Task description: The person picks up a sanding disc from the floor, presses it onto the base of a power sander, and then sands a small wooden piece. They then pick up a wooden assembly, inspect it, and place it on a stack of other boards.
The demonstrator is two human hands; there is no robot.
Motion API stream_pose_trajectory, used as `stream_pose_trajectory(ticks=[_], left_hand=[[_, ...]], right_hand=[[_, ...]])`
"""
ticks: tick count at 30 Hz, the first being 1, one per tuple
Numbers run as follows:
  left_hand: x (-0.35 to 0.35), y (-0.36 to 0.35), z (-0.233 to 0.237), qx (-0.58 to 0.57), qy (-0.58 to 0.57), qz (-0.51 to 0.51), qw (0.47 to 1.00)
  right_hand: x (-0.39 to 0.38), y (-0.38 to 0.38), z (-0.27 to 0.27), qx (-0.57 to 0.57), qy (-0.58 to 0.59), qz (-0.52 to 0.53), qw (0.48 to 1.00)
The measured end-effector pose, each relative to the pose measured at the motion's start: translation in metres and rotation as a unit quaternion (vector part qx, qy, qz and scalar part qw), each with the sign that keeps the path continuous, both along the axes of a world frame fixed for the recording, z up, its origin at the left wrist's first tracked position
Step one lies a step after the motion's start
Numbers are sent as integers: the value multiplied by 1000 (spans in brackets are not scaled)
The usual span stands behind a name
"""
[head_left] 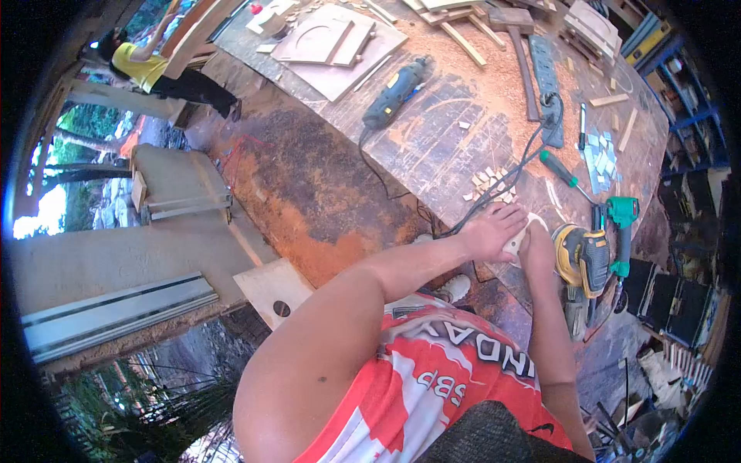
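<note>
At the near edge of the workbench (432, 154), my left hand (496, 231) lies over a small pale wooden piece (515, 244) with a hole in it, fingers pressed together on it. My right hand (536, 248) grips the same piece from the other side; most of its fingers are hidden. Just right of it sits a yellow and black sander (577, 258). Beyond that is a green power tool (622, 220). A green-handled screwdriver (559, 168) and a pile of small wood chips (494, 185) lie ahead of my hands.
A blue angle grinder-like tool (397, 91) lies on the bench, its cord trailing off the edge. Beyond are a mallet (521, 54), a power strip (546, 89), wooden panels (332, 46) and sawdust. A person in a yellow top (139, 68) stands at far left.
</note>
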State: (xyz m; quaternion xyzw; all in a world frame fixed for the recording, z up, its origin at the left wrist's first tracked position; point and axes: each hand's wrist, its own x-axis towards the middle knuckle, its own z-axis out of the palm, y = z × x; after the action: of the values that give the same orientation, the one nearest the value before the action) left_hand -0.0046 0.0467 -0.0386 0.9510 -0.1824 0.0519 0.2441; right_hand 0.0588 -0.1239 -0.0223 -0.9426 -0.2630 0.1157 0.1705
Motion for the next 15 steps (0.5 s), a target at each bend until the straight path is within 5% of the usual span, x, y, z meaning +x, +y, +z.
stream_pose_trajectory(ticks=[5,11,13,15], left_hand=[[-2,1,1,-10,-2,8,1000],[-2,1,1,-9,-2,-4,1000],[-1,1,1,-16,-1,-3,1000],[1,1,-1,-14,-11,-2,1000]], right_hand=[[-8,-9,-1,-33,21,-19,999],[-4,2,7,71,-42,-9,997],[-14,-12,4,-31,-4,-2,1000],[-7,-7,3,-7,-19,-7,1000]])
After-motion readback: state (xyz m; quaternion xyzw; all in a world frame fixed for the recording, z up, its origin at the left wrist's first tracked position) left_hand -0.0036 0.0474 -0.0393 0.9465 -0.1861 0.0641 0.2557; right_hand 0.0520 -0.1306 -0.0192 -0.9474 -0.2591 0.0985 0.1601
